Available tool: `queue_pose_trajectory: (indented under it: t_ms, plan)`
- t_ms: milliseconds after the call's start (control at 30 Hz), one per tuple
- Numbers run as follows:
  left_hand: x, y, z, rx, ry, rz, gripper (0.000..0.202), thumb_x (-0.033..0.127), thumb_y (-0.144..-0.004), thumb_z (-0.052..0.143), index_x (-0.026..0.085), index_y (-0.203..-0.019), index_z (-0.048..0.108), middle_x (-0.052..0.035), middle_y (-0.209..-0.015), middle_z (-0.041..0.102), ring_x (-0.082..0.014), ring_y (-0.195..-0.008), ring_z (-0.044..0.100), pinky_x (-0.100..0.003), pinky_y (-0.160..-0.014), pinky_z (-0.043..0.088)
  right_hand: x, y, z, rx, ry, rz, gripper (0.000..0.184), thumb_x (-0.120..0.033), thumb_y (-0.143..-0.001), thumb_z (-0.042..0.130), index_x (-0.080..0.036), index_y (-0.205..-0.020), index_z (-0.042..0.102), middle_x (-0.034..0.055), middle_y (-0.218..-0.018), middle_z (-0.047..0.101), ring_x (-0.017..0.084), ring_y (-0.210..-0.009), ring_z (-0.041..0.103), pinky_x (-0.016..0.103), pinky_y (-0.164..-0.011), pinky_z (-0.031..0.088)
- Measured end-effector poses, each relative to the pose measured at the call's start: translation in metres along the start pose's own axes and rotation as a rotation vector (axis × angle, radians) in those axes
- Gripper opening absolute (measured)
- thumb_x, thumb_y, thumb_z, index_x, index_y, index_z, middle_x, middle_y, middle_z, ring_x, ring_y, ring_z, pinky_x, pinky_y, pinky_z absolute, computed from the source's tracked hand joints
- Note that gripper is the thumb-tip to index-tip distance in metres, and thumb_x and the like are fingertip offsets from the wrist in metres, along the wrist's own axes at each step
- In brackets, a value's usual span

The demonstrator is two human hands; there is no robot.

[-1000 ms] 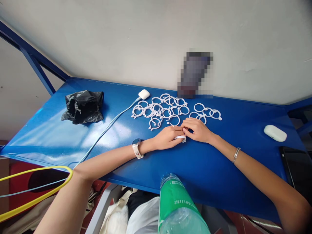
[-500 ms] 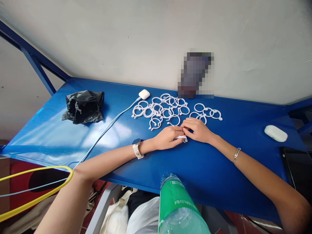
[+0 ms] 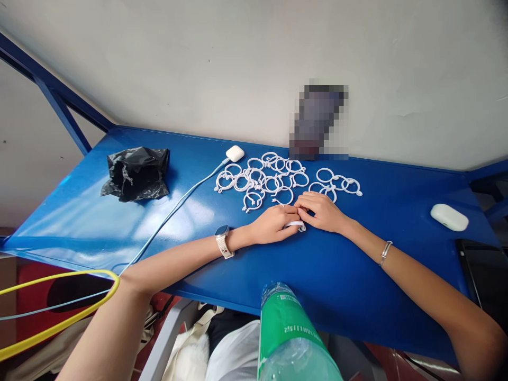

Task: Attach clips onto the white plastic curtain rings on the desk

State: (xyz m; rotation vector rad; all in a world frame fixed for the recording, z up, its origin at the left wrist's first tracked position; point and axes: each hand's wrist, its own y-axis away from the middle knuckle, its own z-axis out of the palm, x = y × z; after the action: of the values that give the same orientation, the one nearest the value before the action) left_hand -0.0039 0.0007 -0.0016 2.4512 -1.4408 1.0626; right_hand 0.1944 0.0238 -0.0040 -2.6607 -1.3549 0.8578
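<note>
My left hand (image 3: 273,224) and my right hand (image 3: 323,212) meet on the blue table (image 3: 357,275), fingers curled and pinched together on one white plastic ring (image 3: 296,225) that peeks out below them. Just beyond my hands lies a heap of several white rings (image 3: 265,179), with a smaller group of white rings (image 3: 335,184) to its right. A watch sits on my left wrist and a bracelet on my right.
A crumpled black bag (image 3: 135,173) lies at the left. A white charger case (image 3: 235,153) with a pale cable (image 3: 174,209) sits behind the rings, a white earbud case (image 3: 448,217) at the right. A green bottle (image 3: 288,336) stands at the near edge.
</note>
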Motion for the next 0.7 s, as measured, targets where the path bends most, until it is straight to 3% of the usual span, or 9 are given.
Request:
queue_pose_trajectory:
  t_ms: [700]
  plan:
    - [-0.0005, 0.0002, 0.0011, 0.000, 0.001, -0.007, 0.038, 0.027, -0.099, 0.035, 0.013, -0.079, 0.064, -0.0083, -0.085, 0.065, -0.0160, -0.077, 0.059, -0.026, -0.075, 0.045, 0.0002, 0.0003, 0.0003, -0.004, 0.003, 0.005, 0.021, -0.018, -0.092, 0.042, -0.019, -0.074, 0.053, 0.0028, -0.070, 0.060, 0.016, -0.065, 0.051, 0.029, -0.063, 0.038]
